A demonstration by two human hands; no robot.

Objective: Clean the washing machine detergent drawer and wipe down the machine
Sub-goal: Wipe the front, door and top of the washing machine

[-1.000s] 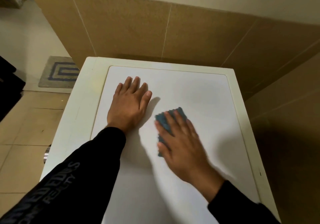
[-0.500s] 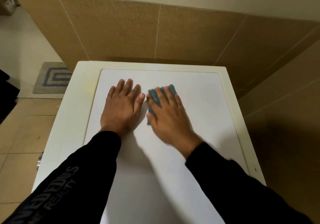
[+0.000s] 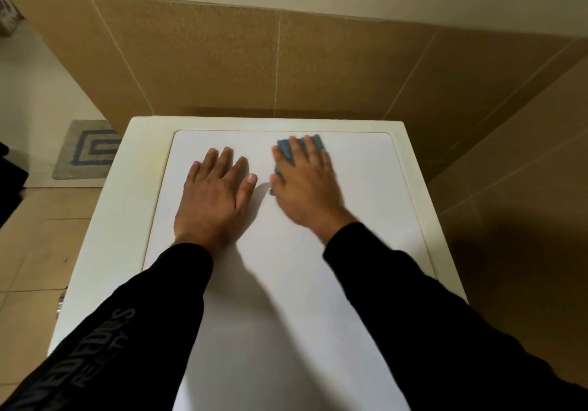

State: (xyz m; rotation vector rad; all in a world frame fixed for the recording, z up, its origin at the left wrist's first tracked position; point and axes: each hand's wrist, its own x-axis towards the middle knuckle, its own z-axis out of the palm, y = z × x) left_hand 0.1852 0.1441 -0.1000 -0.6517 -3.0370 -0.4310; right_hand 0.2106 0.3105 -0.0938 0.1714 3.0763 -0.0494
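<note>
At the far left, around nine o'clock, a grey mat (image 3: 87, 150) with a blue square pattern lies on the floor (image 3: 38, 245), which is tiled and runs along the left side of the washing machine (image 3: 108, 220). The machine's cream rim frames a white top panel (image 3: 280, 299), whose left border runs from about eleven o'clock down toward seven.

The left hand (image 3: 216, 194) lies flat on the panel, fingers straight and spread, palm down, holding nothing. Its little finger sits near the panel's left border but inside it. A black sleeve (image 3: 133, 331) with grey lettering covers the arm.

Just beside the left thumb, toward one o'clock, the right hand (image 3: 305, 185) presses down on a blue cloth (image 3: 286, 151) with straight fingers. The cloth shows past the fingertips and at the thumb side; the rest is hidden under the palm. Its far end lies close to the panel's back border at twelve o'clock. The hand is blurred.

To the right of that hand the white panel stretches bare to its right border, near two to four o'clock. Below both wrists the panel continues toward six o'clock under the forearms.

Brown wall tiles (image 3: 222, 67) stand right behind the machine's back rim, and more tiles close in along its right side.
</note>
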